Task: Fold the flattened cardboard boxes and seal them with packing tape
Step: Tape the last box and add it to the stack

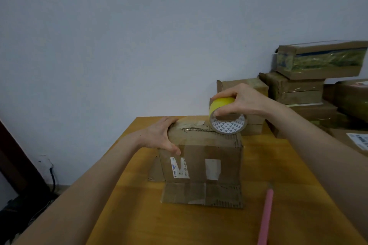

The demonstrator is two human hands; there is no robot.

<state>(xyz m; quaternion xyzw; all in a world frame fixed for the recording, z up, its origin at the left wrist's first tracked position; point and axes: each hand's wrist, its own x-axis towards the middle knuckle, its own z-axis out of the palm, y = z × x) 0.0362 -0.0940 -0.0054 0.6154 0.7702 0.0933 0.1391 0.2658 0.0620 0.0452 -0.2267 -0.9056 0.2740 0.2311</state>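
Left hand (159, 135): set on the upper left corner of the cardboard box (201, 145), fingers curled over the top edge, thumb (175, 150) pressed on the front face. It grips the box.

Right hand (241, 99): grasps the roll of packing tape (228, 125). Fingers lie over the yellow outer winding and the thumb reaches into the core. The roll stands on edge at the upper right corner of the box, touching its top. The inside of the core shows a white lining with a small repeated print.

Cardboard box: erected and upright on the wooden table (199, 228), near its far edge. The top flaps are folded down, and a ragged corrugated edge runs across the top between the two hands. Old tape residue is visible on the top near the left hand. The front face carries a torn shipping label (179, 167) at left and a white patch (212, 169) at centre right. One bottom flap (201, 195) lies flat on the table toward the person. A side flap juts out at the lower left.

Other items: a pink pencil (265, 217) lies on the table to the right of the box, apart from it. A stack of taped cardboard boxes (298, 89) stands at the right rear against the pale wall (139, 26). The topmost box (322, 59) sits tilted and bears green-printed tape. A dark cable (52, 177) hangs by the wall at lower left.
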